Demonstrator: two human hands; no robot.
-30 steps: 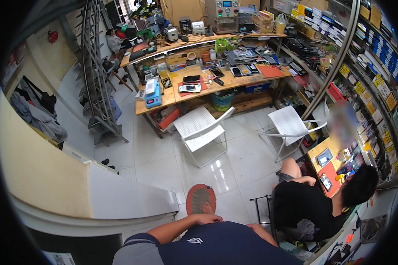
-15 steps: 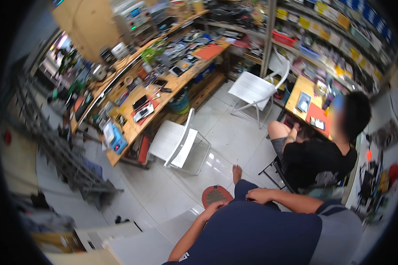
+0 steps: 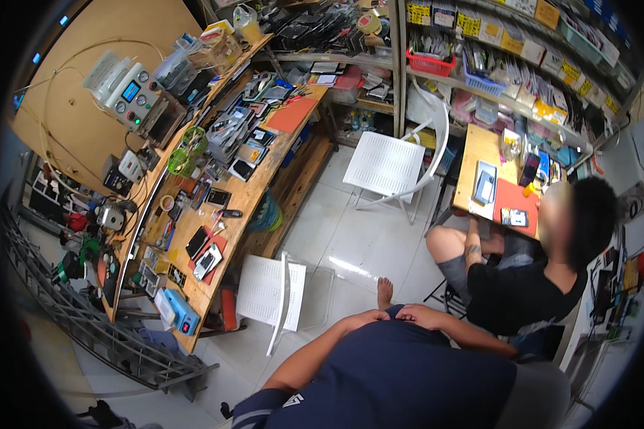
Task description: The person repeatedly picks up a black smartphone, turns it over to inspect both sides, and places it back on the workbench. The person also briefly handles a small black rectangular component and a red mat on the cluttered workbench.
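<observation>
My left hand (image 3: 366, 319) lies against the front of my dark blue clothing (image 3: 401, 357), its fingers stretched toward the right hand. Close beside it, my right hand (image 3: 420, 315) rests on the same clothing with its fingers laid out. A small gap separates the two hands. I see no tool or object in either; the shirt hides part of the fingertips. Just beyond them, a bare foot (image 3: 385, 292) stands on the tiled floor (image 3: 350, 247).
To the left a long wooden workbench (image 3: 254, 204) carries phones, tools and a blue device (image 3: 182, 312). Two white folding chairs, one near (image 3: 261, 289) and one far (image 3: 384, 163), stand about. At right a person in black (image 3: 526, 286) sits at a small wooden table (image 3: 472, 161). Shelves (image 3: 508, 50) line the back.
My view has swung, bringing more of the bench and back shelves in. My hands have come closer together. The round red-rimmed mat on the floor is out of sight.
</observation>
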